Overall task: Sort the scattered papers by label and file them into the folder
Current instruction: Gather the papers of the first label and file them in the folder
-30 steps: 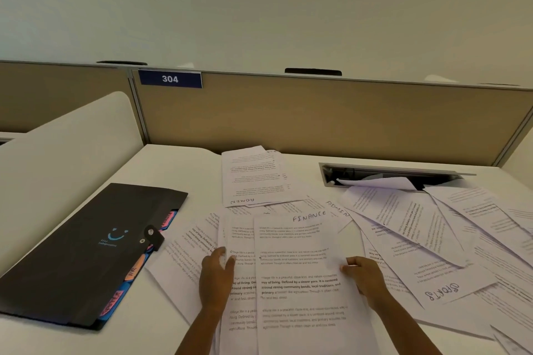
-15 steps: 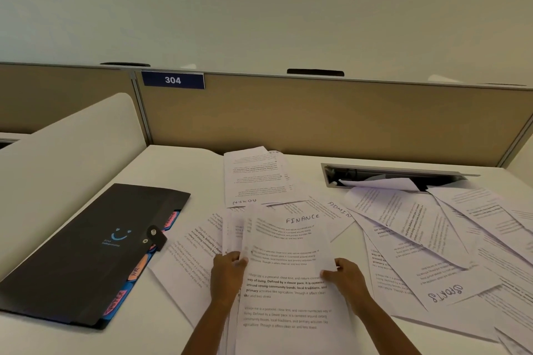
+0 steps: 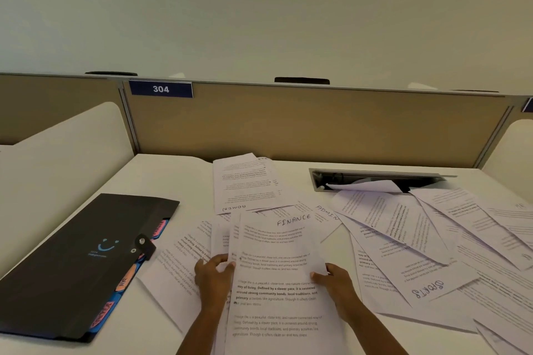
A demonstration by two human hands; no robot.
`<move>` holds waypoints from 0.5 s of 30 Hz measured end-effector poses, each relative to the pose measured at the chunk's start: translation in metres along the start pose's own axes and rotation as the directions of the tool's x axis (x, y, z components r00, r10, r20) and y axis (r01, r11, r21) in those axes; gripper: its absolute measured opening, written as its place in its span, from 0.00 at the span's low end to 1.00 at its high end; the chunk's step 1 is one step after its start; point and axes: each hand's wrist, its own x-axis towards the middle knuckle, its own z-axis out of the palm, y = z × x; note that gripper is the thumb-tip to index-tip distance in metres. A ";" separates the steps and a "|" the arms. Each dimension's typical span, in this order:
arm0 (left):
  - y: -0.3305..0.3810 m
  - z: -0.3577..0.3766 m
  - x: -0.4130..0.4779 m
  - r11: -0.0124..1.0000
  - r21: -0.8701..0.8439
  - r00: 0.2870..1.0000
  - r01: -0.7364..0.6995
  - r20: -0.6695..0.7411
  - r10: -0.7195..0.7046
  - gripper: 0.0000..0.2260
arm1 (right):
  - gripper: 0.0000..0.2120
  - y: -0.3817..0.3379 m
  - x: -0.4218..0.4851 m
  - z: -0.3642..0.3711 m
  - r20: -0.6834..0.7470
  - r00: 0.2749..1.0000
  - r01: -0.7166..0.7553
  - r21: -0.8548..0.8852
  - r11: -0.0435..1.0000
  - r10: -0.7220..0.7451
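Observation:
A stack of printed sheets topped by one marked FINANCE (image 3: 277, 277) is lifted a little off the desk in front of me. My left hand (image 3: 213, 277) grips its left edge and my right hand (image 3: 337, 285) grips its right edge. A black expanding folder (image 3: 72, 256) with coloured tabs along its right side lies shut on the desk to the left. Behind the stack lies an upside-down ADMIN pile (image 3: 245, 184). Another ADMIN sheet (image 3: 327, 213) pokes out to the right. Several loose sheets fan out at the right, one marked SPORTS (image 3: 427, 288).
The white desk (image 3: 173, 179) ends at a tan partition (image 3: 302, 124) bearing a 304 sign (image 3: 161, 89). An open cable slot (image 3: 375, 179) in the desk at the back right has a sheet over its edge. A white side panel (image 3: 57, 161) stands at the left.
My hands moved inward from resting on the sheets to gripping both edges, squaring the FINANCE sheets into one narrower stack and raising it slightly.

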 end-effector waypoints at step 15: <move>0.051 -0.021 -0.015 0.891 -0.314 0.941 -0.328 -0.024 0.338 0.11 | 0.12 -0.043 -0.013 -0.008 -0.021 0.975 0.223 0.139 0.965 -0.222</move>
